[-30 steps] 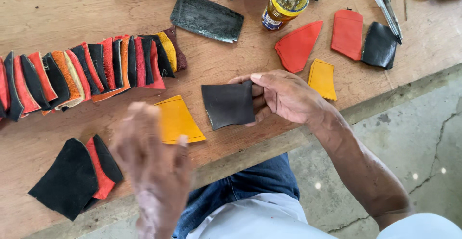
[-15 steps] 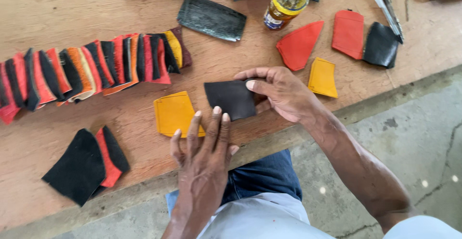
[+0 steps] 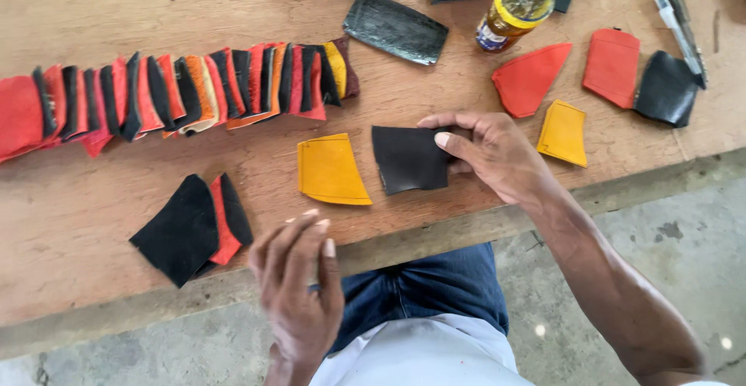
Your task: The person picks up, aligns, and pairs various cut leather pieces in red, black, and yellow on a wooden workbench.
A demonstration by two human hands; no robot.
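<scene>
Black leather piece (image 3: pixel 408 158) flat on table, under right-hand fingers (image 3: pixel 453 142).

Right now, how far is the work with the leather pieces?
Done, it seems: a long row of overlapped red, black and orange pieces lies on the table. In hand: the right hand holds a black piece flat beside a yellow piece; the left hand is empty at the table edge. Left: loose pieces at right and a small stack.
</scene>
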